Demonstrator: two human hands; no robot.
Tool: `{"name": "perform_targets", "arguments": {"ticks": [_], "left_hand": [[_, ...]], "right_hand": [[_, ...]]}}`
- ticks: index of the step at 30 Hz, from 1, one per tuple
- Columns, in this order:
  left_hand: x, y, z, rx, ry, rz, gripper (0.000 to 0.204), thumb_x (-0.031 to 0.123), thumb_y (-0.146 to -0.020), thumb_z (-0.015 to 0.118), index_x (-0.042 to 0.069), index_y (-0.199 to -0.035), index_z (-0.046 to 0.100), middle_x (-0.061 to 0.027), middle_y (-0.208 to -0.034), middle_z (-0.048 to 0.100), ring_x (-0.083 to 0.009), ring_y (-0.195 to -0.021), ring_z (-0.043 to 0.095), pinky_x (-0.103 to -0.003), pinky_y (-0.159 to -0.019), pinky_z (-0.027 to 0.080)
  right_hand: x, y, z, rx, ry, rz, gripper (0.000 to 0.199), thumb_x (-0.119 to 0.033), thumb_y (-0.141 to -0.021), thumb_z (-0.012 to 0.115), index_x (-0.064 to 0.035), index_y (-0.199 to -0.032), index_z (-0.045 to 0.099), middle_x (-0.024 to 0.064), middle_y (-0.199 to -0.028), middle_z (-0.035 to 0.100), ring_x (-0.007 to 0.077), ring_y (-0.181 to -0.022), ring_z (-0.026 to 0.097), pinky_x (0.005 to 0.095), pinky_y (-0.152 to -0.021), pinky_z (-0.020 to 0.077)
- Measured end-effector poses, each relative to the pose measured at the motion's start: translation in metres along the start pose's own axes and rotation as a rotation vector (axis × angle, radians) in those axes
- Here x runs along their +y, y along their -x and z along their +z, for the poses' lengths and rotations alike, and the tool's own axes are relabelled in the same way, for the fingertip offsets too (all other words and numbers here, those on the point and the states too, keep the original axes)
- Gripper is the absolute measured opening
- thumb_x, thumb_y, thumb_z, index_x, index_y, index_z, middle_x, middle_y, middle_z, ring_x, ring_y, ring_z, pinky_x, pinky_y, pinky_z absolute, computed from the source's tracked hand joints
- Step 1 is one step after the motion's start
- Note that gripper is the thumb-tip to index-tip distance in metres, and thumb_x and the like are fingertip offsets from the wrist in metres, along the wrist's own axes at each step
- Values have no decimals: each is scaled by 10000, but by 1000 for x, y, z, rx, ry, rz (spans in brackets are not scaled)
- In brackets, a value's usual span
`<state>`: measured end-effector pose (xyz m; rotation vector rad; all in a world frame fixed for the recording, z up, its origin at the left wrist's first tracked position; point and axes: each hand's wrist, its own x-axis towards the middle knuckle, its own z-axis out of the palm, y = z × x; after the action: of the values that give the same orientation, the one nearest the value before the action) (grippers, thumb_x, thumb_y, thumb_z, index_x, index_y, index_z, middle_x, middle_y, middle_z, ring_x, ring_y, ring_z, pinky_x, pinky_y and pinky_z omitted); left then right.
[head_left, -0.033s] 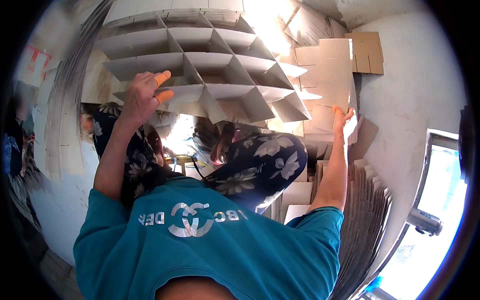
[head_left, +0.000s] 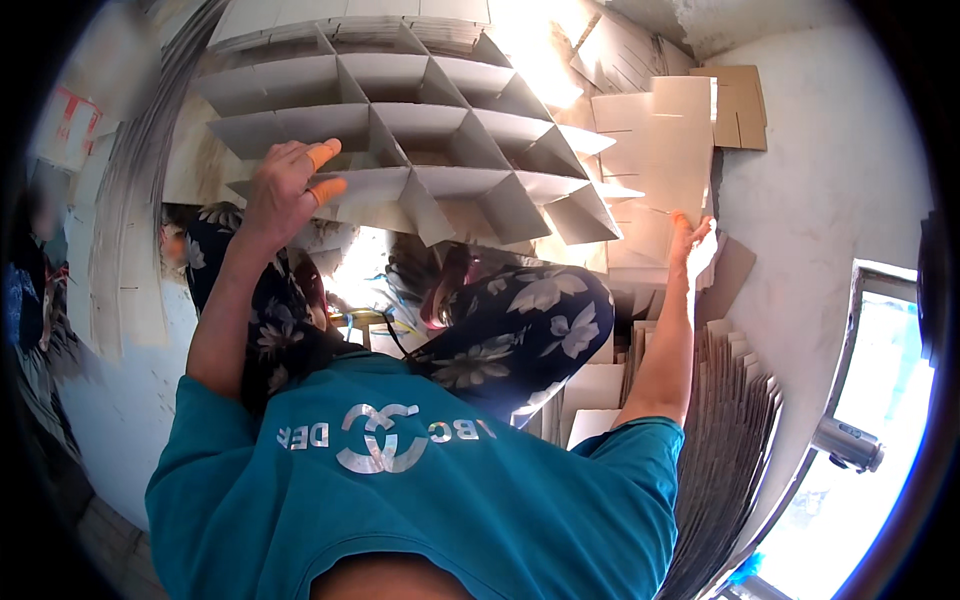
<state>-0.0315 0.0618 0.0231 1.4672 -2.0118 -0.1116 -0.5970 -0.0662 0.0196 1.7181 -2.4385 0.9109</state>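
Observation:
A grid of interlocked grey-white cardboard dividers (head_left: 425,128) stands in front of me, its cells open upward. My left hand (head_left: 288,192) is at the grid's near left corner, with orange covers on thumb and forefinger. Those two fingers are spread apart over the nearest strip; whether they touch it I cannot tell. To the right of the grid, my right hand (head_left: 692,245) grips the near right edge of a pale slotted cardboard sheet (head_left: 670,150). Its thumb, also orange-covered, lies on top, while the other fingers partly disappear behind the edge.
Beside my right arm stands a long row of upright cardboard pieces (head_left: 730,420). More stacked cardboard (head_left: 140,220) leans at the left. A brown sheet (head_left: 738,105) lies by the right wall (head_left: 800,170). My knees, in flowered trousers (head_left: 530,320), are below the grid.
The sheet in my right hand has shifted slightly to the right, and its upper face shows broader. My right hand moved a little with it. My left hand and the divider grid are nearly unchanged.

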Motion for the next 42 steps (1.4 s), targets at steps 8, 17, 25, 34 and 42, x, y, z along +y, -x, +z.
{"name": "perform_targets", "arguments": {"ticks": [8, 17, 25, 34, 42], "left_hand": [[-19, 20, -22, 69, -80, -72, 443, 146, -673, 749, 24, -1082, 629, -108, -910, 662, -264, -900, 598, -382, -860, 433], [-33, 45, -30, 82, 11, -161, 325, 105, -691, 723, 34, -1002, 658, -94, -806, 631, -260, -797, 568, -372, -814, 425], [-37, 47, -22, 135, 126, -138, 195, 91, -722, 690, 37, -908, 663, -94, -726, 631, -260, -775, 564, -383, -751, 428], [-38, 47, -17, 143, 116, -165, 108, 100, -751, 669, 55, -847, 647, -96, -717, 612, -280, -792, 558, -388, -820, 409], [-37, 42, -21, 129, 145, -188, 157, 71, -721, 693, 40, -874, 669, -117, -715, 604, -304, -794, 555, -394, -780, 425]], "right_hand": [[-215, 54, -56, -65, -642, -406, 386, -73, -923, 571, 13, -1284, 466, 66, -1033, 649, 143, -949, 592, 293, -879, 475], [-332, 147, -14, -693, -673, -771, 619, 71, -785, 653, -16, -1357, 431, 129, -1174, 618, 198, -1056, 617, 298, -922, 482], [-371, 171, 4, -800, -657, -778, 593, 47, -806, 638, -26, -1355, 428, 189, -1114, 638, 225, -1008, 646, 320, -847, 502], [-386, 179, 10, -743, -523, -879, 633, 47, -788, 651, -49, -1370, 421, 207, -968, 666, 235, -864, 675, 314, -759, 524], [-389, 181, 18, -738, -519, -891, 639, 64, -768, 649, -32, -1359, 428, 229, -896, 650, 235, -780, 676, 307, -696, 526]]}}
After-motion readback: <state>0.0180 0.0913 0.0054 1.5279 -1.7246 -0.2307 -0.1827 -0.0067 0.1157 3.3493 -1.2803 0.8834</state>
